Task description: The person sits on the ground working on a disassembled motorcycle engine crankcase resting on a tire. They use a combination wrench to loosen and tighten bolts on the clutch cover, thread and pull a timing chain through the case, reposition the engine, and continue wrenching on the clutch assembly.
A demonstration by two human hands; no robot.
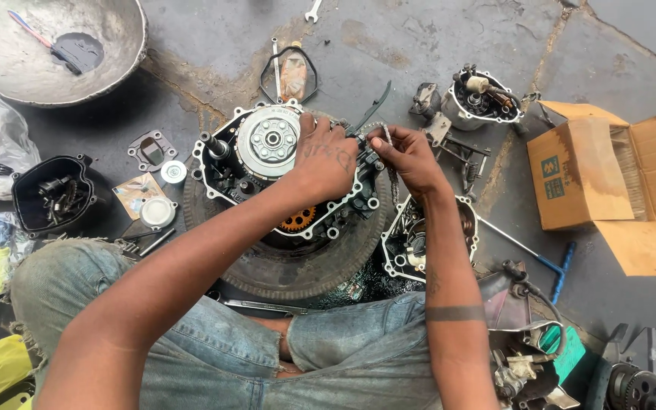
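Observation:
An open motorcycle engine case lies on an old tyre on the stone floor, with a round silver clutch and an orange gear showing. My left hand rests on the case's right half and grips its edge beside the clutch. My right hand pinches a thin metal timing chain that hangs down past the case. A black curved chain guide sticks up between my hands.
A side cover lies right of the tyre, a cylinder head behind it. An open cardboard box and blue T-wrench are at right. A metal basin, black parts tub and gaskets are at left.

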